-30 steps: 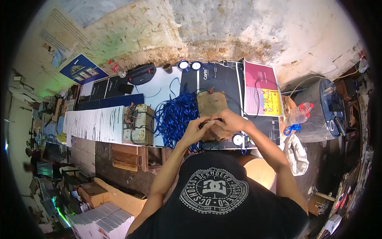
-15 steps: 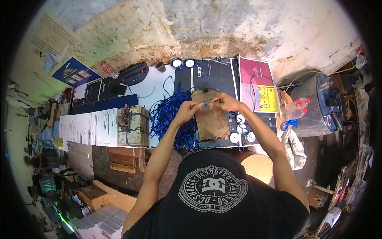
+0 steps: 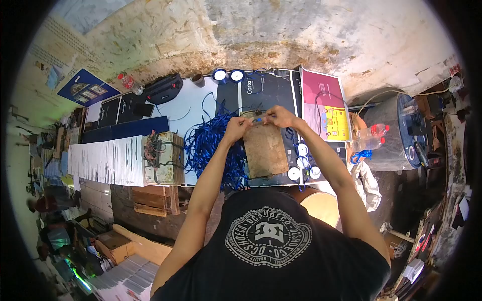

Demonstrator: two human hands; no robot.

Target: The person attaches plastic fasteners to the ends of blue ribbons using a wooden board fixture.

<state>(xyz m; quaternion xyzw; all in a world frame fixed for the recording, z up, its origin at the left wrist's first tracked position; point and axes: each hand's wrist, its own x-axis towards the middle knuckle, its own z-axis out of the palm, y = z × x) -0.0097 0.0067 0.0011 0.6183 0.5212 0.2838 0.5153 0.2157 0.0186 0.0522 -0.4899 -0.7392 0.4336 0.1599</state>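
Pinching perhaps blue cord (image 3: pixel 257 120), hands (image 3: pixel 258 123) overlapping.

A big pile of shiny blue ribbon strips (image 3: pixel 213 143) is glowing bright blue. The flat rusty brown board (image 3: pixel 265 149) is showing dull brown with darker stains. The poster sheet (image 3: pixel 327 105) is showing dark pink with a yellow patch. Small round tape rolls (image 3: pixel 301 161) are looking white. The black T-shirt (image 3: pixel 271 251) is wearing a round white badge print. The rough wall (image 3: pixel 281 30) is showing grey, cream and brown blotches.
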